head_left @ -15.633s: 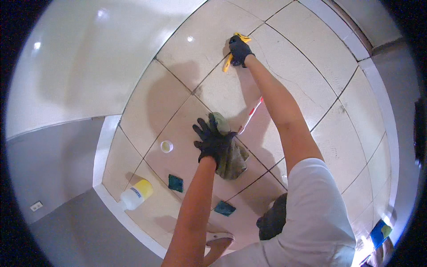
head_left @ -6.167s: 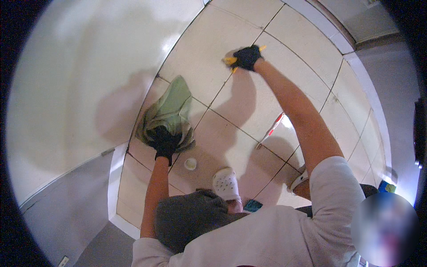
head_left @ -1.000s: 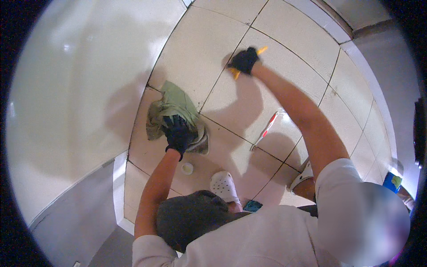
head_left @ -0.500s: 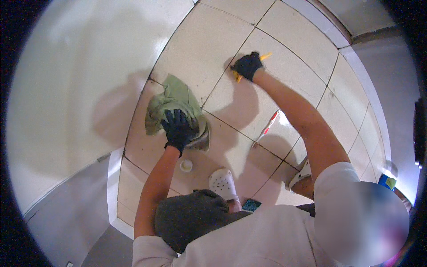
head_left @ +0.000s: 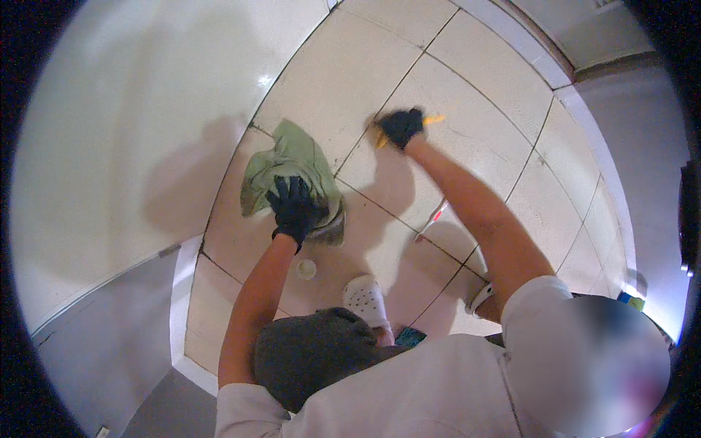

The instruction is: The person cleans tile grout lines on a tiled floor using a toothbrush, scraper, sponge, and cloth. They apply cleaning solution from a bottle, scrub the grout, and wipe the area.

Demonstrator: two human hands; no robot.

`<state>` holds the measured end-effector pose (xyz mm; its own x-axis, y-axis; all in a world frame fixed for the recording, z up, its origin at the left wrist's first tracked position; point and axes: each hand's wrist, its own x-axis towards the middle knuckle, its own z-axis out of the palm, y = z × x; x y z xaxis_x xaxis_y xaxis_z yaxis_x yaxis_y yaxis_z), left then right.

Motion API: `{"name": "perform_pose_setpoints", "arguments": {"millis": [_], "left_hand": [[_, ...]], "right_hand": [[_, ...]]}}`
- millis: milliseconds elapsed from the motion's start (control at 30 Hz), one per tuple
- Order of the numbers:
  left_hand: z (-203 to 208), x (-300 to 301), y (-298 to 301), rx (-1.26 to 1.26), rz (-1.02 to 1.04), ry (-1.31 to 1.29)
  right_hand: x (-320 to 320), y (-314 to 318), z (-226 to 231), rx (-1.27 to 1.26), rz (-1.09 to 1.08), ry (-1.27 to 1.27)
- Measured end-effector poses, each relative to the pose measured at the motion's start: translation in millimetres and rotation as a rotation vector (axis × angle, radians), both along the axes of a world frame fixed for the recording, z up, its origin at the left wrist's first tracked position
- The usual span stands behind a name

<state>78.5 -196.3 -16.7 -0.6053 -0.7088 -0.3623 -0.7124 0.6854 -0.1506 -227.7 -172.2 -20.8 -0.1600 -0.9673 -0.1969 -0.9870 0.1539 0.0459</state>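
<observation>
My left hand [head_left: 296,208], in a black glove, lies on a bunched green cloth [head_left: 299,157] on the tiled floor. Its fingers are spread and pressed flat on the fabric. Farther off and to the right, my right hand [head_left: 401,128], gloved in black too, is closed around a yellow tool [head_left: 436,118]. One yellow end sticks out on each side of the fist. The tool's lower end meets the floor by a dark grout line; its working head is hidden and the hand is slightly blurred. Beneath my right forearm lies a red-and-white toothbrush [head_left: 432,220], partly covered.
A small round white cup or lid [head_left: 307,269] sits near my left wrist. My white clog [head_left: 367,301] is close behind it, with a dark teal item [head_left: 410,336] beside. A pale smooth panel [head_left: 139,146] borders the floor at left; a raised white edge [head_left: 621,197] curves along the right.
My right hand has moved toward me and slightly left along the grout line with the yellow tool. The left hand stays on the cloth. More of the toothbrush is covered by my forearm.
</observation>
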Motion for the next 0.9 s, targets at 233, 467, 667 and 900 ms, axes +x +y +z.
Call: {"name": "perform_pose_setpoints", "arguments": {"millis": [233, 467, 667, 900], "left_hand": [[-14, 15, -2, -0.043, -0.044, 0.088], [-23, 6, 0, -0.073, -0.017, 0.094], [-21, 14, -1, -0.120, -0.039, 0.100], [-33, 11, -5, -0.113, -0.064, 0.044]], "right_hand": [[22, 54, 40, 0.008, -0.320, -0.815], [31, 14, 28, 0.233, -0.353, -0.566], [30, 21, 19, 0.232, -0.374, -0.606], [24, 12, 22, 0.180, -0.297, -0.630]]}}
